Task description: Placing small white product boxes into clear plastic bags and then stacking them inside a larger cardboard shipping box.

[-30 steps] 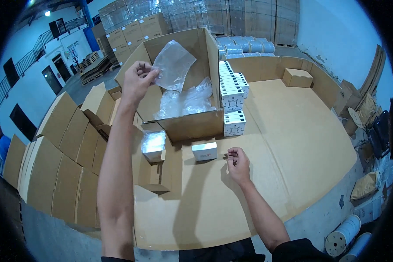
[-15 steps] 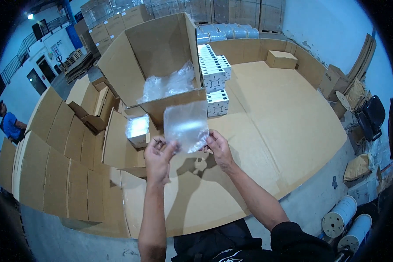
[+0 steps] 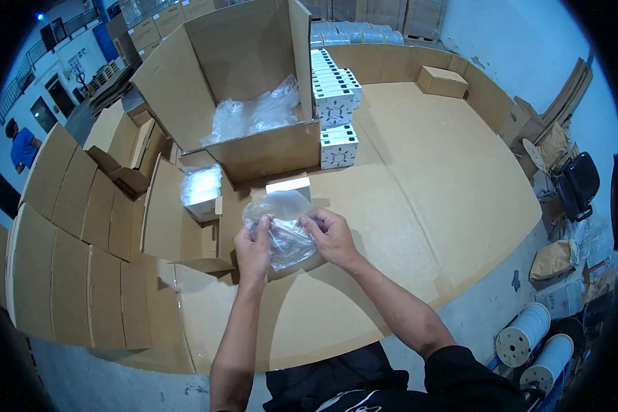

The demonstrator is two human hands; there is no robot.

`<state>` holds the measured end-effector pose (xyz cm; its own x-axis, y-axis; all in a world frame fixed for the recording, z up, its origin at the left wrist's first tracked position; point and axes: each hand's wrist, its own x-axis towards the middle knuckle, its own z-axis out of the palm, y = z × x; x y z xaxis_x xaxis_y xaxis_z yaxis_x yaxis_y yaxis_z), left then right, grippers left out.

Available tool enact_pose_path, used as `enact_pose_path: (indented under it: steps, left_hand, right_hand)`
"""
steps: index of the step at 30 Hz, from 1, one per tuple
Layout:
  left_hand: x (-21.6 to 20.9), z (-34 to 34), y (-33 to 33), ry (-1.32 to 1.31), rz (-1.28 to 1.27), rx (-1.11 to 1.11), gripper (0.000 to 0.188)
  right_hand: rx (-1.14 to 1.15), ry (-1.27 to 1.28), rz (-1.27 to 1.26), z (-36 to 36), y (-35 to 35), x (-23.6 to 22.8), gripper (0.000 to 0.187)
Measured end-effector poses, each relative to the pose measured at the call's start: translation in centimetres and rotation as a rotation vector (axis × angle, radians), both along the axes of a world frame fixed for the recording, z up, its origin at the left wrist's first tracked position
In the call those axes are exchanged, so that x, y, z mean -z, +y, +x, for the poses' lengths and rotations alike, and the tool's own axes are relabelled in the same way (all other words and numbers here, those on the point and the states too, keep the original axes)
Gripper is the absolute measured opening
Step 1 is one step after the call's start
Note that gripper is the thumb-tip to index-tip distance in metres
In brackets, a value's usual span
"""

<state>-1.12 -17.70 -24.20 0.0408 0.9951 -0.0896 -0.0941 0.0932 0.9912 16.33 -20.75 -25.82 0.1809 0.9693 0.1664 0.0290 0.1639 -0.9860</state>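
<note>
A clear plastic bag (image 3: 290, 246) is held up between my two hands above the cardboard-covered table. My left hand (image 3: 254, 250) pinches its left side, thumb on top. At the right side, my right hand (image 3: 331, 237) grips the plastic between thumb and fingers. The bag looks crumpled and its mouth seems spread. Just behind it lies a small white box (image 3: 288, 185), partly hidden by the plastic. To the left, an open carton (image 3: 168, 220) contains a plastic-wrapped white box (image 3: 202, 192).
A large open carton (image 3: 268, 154) with loose plastic bags (image 3: 254, 113) stands behind my hands. Stacked white boxes (image 3: 336, 147) are beside it. Several folded cartons (image 3: 69, 268) line the left. A closed carton (image 3: 443, 81) sits far right. A person (image 3: 24, 145) is at the far left.
The bag has come down and nearer to me, going from flat to crumpled and spread. Both hands moved with it. The white box behind it has come into sight, and the view has shifted slightly.
</note>
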Motion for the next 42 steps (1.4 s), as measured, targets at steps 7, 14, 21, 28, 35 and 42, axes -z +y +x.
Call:
enact_pose_path:
  steps: [7,14,21,28,35,42]
  left_hand:
    - [1.8,0.5,0.9,0.098,0.258,-0.172,0.023]
    - [1.8,0.4,1.0,0.087,0.242,-0.177,0.023]
    - [1.7,-0.1,1.0,0.104,0.310,-0.127,0.023]
    - [1.8,-0.3,0.6,0.082,0.264,0.012,0.025]
    - [0.9,-0.2,0.4,0.081,0.278,0.051,0.024]
    - [0.3,0.1,0.3,-0.056,0.187,0.094,0.023]
  right_hand:
    - [-0.008,-0.329,-0.042,0.6,0.0,-0.4,0.026]
    - [-0.179,-0.196,-0.129,2.3,0.1,-1.8,0.015]
    - [-0.242,-0.093,-0.327,5.1,-0.3,-3.0,0.015]
    - [-0.155,0.005,-0.074,3.4,0.3,-2.1,0.018]
    - [-0.084,-0.070,-0.039,2.5,0.2,-1.7,0.013]
    - [-0.045,-0.055,0.007,2.8,0.3,-1.4,0.013]
